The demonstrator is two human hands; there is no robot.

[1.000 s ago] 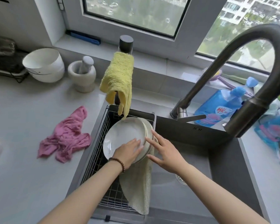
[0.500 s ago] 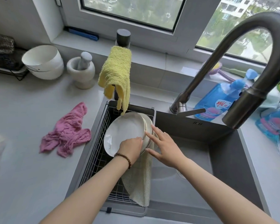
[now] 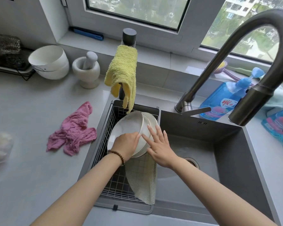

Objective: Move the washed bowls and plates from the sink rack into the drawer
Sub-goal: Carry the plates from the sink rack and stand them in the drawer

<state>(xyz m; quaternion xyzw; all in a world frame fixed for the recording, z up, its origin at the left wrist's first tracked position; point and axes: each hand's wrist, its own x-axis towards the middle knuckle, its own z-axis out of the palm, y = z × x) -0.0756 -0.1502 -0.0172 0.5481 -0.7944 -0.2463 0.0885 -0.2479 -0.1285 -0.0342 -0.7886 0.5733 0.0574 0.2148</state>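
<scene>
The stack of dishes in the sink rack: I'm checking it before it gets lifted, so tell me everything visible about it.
The stack of dishes is white, glossy, ceramic-looking, several nested pieces tilted on edge in the wire sink rack. The left hand grips the lower front rim; the right hand presses its fingers against the right side. A yellow cloth hangs just above.

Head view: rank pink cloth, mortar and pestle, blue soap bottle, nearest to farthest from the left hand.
From the left hand, which grips the stacked dishes in the sink rack:
1. Pink cloth, on the counter just left of the rack.
2. Mortar and pestle, back left near the wall.
3. Blue soap bottle, far right past the faucet.
</scene>
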